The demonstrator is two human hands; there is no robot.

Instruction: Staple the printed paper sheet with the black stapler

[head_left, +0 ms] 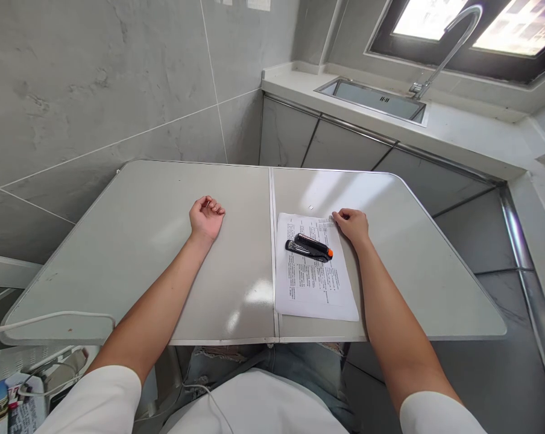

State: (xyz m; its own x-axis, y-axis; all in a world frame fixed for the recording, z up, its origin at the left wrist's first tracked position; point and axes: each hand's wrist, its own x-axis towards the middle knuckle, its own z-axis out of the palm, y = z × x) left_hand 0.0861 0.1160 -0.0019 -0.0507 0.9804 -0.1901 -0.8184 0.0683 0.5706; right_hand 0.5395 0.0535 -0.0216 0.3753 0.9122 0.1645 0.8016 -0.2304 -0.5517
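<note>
Head view: I record the left hand [207,218] palm-up, loosely curled; whether the right hand [352,225] pinches the white paper's [315,306] far corner, I cannot tell. Print too small to read. Black, orange-ended stapler [309,248] lies on the paper, atop the glossy table [119,241].

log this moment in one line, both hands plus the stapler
left hand: on table, palm showing, fingers curled | right hand: at far right corner of paper, contact unclear | stapler: lying on paper
</note>
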